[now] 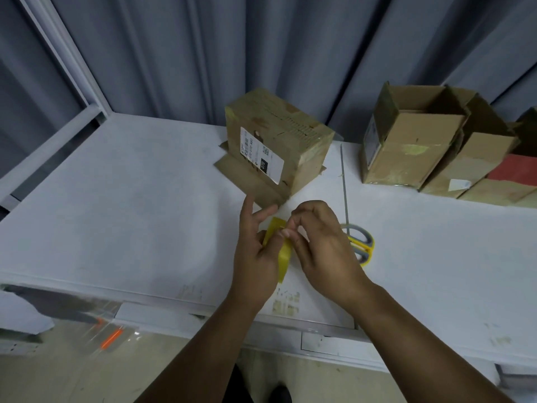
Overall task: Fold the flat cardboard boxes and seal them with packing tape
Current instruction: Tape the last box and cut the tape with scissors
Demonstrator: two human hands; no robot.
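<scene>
Tape roll (pixel 284 253), yellow, over my white table (pixel 130 199): left hand (pixel 255 257) grips it, right hand (pixel 322 245) pinches its edge. Cardboard box (pixel 279 141) stands just behind, before grey curtains (pixel 261 48).

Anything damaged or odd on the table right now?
Yes. The middle box looks worn: its top skin is torn in patches, and its bottom flaps splay out on the table. The open boxes at right are scuffed too.
</scene>
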